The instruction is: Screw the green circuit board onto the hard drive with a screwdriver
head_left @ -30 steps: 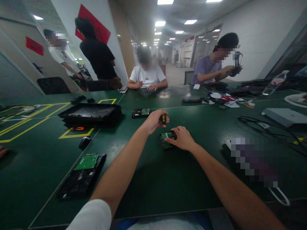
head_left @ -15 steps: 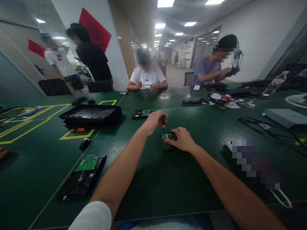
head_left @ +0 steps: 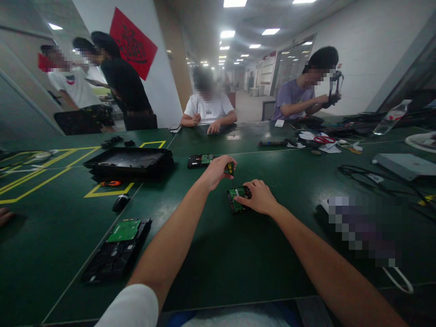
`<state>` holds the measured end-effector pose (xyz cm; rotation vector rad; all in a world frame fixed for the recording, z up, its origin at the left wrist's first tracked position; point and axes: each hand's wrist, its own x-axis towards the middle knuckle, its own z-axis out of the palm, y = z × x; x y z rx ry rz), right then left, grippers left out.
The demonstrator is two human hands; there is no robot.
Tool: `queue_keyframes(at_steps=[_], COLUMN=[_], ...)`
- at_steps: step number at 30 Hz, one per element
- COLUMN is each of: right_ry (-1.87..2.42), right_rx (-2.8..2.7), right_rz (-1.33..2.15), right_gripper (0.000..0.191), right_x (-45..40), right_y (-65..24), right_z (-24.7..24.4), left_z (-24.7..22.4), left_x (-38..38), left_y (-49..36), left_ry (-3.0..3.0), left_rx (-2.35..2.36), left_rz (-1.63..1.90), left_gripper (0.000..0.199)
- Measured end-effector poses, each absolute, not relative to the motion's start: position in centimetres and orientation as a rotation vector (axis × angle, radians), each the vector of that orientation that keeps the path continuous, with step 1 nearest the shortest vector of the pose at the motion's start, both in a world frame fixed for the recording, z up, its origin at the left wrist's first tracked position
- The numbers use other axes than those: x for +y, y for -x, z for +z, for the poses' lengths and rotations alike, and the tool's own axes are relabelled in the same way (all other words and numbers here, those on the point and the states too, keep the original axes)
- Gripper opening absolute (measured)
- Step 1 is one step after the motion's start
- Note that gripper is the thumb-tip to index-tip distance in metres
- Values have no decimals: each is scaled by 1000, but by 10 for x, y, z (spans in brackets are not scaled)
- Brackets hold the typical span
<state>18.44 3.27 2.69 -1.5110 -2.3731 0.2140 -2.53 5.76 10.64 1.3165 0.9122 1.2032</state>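
Note:
My left hand (head_left: 220,171) is closed around the yellow-and-black handle of a screwdriver (head_left: 230,169), held upright over the far edge of a hard drive (head_left: 236,198). Its thin shaft is hard to see, so I cannot tell whether the tip touches the drive. The drive lies on the green table with its circuit board facing up. My right hand (head_left: 260,196) grips it from the right, thumb across the board and fingers along the far side. A few tiny bits, maybe screws (head_left: 273,186), lie just beyond my right hand.
Another hard drive (head_left: 199,161) lies beyond my left hand; a larger one in a black bracket (head_left: 117,252) is at left. Black trays (head_left: 129,164), a mouse (head_left: 121,203), cables (head_left: 364,179) and a grey box (head_left: 405,165) are around. Several people are across the table.
The screwdriver handle has turned in my left hand, showing more yellow. My right hand and the hard drive have stayed in place. The people at the far left have shifted.

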Motion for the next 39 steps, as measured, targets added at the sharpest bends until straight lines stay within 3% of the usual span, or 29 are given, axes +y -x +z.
queue_keyframes(at_steps=[39], right_ry=[1496], right_rx=[-2373], right_rz=[206], right_gripper=[76], right_x=[34], right_y=[-185], right_z=[26], left_z=[106], left_x=[59], left_y=[25], left_ry=[-1276], left_rx=[970], left_rz=[1218], left_gripper=[25])
